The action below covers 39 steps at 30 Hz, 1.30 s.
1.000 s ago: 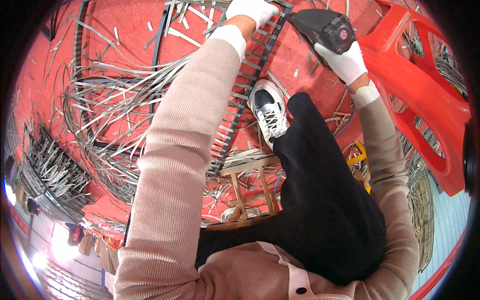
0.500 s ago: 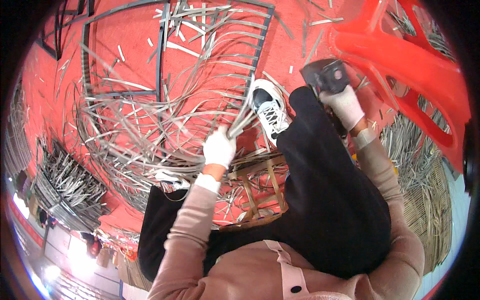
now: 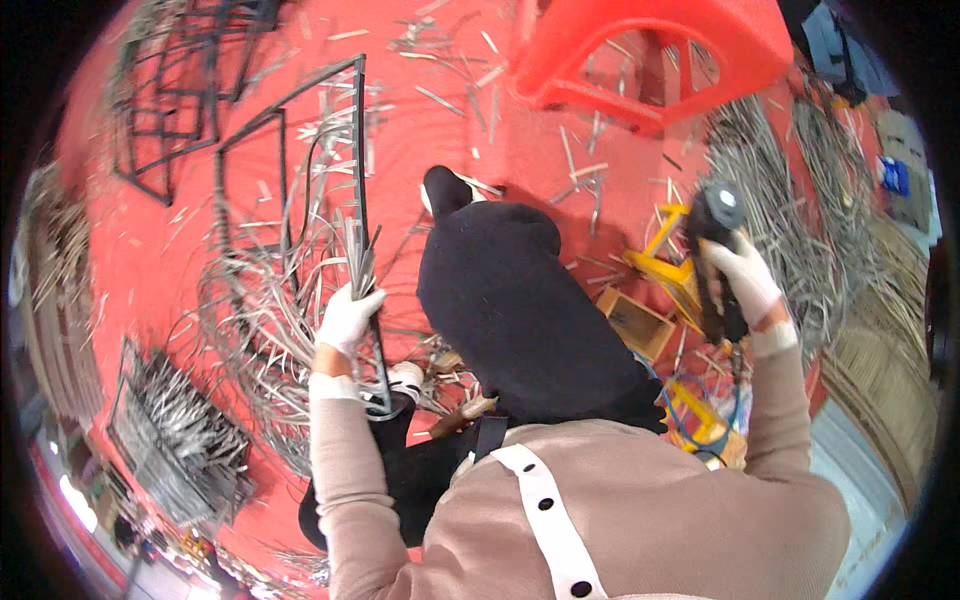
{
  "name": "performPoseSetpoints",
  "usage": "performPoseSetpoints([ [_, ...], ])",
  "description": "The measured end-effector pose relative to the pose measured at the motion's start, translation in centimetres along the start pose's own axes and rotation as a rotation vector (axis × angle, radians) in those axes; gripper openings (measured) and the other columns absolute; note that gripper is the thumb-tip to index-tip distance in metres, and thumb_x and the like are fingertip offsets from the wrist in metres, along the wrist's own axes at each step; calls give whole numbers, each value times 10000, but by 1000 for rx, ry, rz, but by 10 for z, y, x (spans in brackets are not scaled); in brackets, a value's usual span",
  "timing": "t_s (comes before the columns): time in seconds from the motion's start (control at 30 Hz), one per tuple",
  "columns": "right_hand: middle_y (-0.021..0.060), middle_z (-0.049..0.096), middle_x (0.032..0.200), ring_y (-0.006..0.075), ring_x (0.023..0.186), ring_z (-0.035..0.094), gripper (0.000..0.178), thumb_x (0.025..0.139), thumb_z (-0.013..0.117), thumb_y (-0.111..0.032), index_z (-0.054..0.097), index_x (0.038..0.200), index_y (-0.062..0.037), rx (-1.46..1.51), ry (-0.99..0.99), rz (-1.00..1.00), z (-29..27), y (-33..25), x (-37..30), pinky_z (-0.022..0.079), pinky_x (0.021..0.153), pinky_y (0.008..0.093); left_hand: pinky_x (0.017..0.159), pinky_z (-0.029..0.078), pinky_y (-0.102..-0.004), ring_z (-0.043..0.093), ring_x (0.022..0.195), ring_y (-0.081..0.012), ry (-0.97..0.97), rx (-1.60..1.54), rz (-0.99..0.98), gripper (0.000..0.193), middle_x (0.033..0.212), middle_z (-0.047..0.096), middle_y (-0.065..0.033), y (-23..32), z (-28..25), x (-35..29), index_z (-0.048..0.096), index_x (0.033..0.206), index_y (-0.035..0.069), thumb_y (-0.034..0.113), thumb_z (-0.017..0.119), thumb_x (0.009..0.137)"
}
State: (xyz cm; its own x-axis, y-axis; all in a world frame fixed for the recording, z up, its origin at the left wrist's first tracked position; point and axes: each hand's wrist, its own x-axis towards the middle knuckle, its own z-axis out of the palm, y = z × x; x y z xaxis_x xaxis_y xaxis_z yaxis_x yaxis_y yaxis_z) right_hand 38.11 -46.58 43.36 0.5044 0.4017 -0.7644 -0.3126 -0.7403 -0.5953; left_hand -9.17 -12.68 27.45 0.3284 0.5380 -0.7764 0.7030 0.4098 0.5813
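Observation:
My left hand (image 3: 350, 318), in a white glove, is closed around a bunch of flat grey strips (image 3: 358, 262). It is beside the long edge bar of a dark rectangular frame (image 3: 360, 150), to which a row of strip ends is fixed. The other ends trail in loose loops (image 3: 260, 310) to the left. Out to the right, my gloved right hand (image 3: 745, 275) grips a black air staple gun (image 3: 715, 250) well away from the frame. The gun's nose is hard to make out.
A red plastic stool (image 3: 640, 112) lies at the top. Near my right arm are a yellow stand (image 3: 665, 265), a small wooden box (image 3: 637, 325) and a blue hose (image 3: 685, 430). Strip heaps (image 3: 790, 230) lie right, a filled frame (image 3: 185, 440) lower left, more dark frames (image 3: 165, 130) upper left.
My right hand has swung the staple gun rightward, away from my shoe and the frame. My left hand still holds strips, now close to the frame's edge bar. The whole view has shifted.

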Motion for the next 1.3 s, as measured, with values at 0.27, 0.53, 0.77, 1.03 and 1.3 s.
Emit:
performPoseSetpoints([
  [0.27, 351, 658, 1198, 505, 1041, 662, 917, 961, 635, -384, 112, 1623, -25, -831, 795, -99, -93, 133, 20, 524, 889, 527, 480, 444, -320, 573, 551, -137, 396, 192, 194, 156, 731, 634, -29, 66, -207, -192, 672, 972, 38, 53, 676, 817],
  [0.53, 268, 644, 1202, 428, 1054, 662, 899, 923, 684, -137, 132, 1626, -45, -894, 885, -290, -67, 210, 33, 537, 921, 492, 666, 461, -304, 574, 722, -96, 464, 331, 108, 249, 795, 678, -26, 39, -189, -341, 724, 996, -25, 185, 768, 870],
  [0.77, 222, 598, 1324, 408, 1193, 596, 739, 889, 712, -280, 410, 1522, -47, -947, 940, -436, -75, 145, -1, 490, 1018, 489, 728, 496, -307, 569, 763, -79, 201, 526, 164, 313, 767, 666, -6, 26, -94, -395, 744, 1085, -2, 212, 773, 858],
  [1.03, 123, 688, 1126, 202, 1065, 671, 316, 927, 698, -58, 672, 1236, 2, -234, -32, -1458, 141, -57, -49, 530, 950, 326, 467, 286, -245, 375, 524, -19, 716, -331, 729, 188, 664, 505, 74, 84, -109, -366, 699, 916, 102, 270, 781, 900],
  [1.3, 65, 571, 1165, 143, 1033, 620, 739, 911, 808, -237, 360, 1470, -56, 299, -1289, -1169, 347, -189, -224, 530, 894, 281, 497, 309, -259, 395, 527, -70, 295, -764, 1224, 370, 658, 464, 52, 229, -43, -338, 645, 1110, -13, 333, 698, 992],
])
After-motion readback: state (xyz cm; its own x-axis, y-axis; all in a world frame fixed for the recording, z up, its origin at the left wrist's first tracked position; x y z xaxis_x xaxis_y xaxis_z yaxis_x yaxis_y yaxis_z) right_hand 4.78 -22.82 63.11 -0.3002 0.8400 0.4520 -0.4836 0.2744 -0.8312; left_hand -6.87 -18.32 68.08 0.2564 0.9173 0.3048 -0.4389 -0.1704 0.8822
